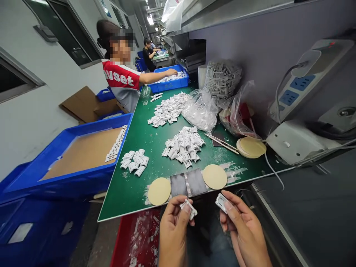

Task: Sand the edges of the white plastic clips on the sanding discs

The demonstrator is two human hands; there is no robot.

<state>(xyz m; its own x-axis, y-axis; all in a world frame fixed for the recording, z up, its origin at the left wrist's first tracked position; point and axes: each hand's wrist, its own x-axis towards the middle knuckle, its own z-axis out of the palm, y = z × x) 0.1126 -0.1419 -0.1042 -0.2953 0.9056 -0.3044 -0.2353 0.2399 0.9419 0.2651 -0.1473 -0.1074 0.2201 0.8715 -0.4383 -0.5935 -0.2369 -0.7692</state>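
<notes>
The left hand [175, 227] grasps 1 white part [192, 211] in a pinch, and the right hand [245, 222] pinches 1 similar part [220, 201]; both appear just past the near edge of the green tabletop [118, 196], near 2 yellow discs [159, 191]. The step in hand seems to be handling single parts; the next move probably calls for a light, steady pinch.

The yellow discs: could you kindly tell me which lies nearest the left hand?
The disc left of the gray pads; the others lie right of them, farther from the left hand.
</notes>
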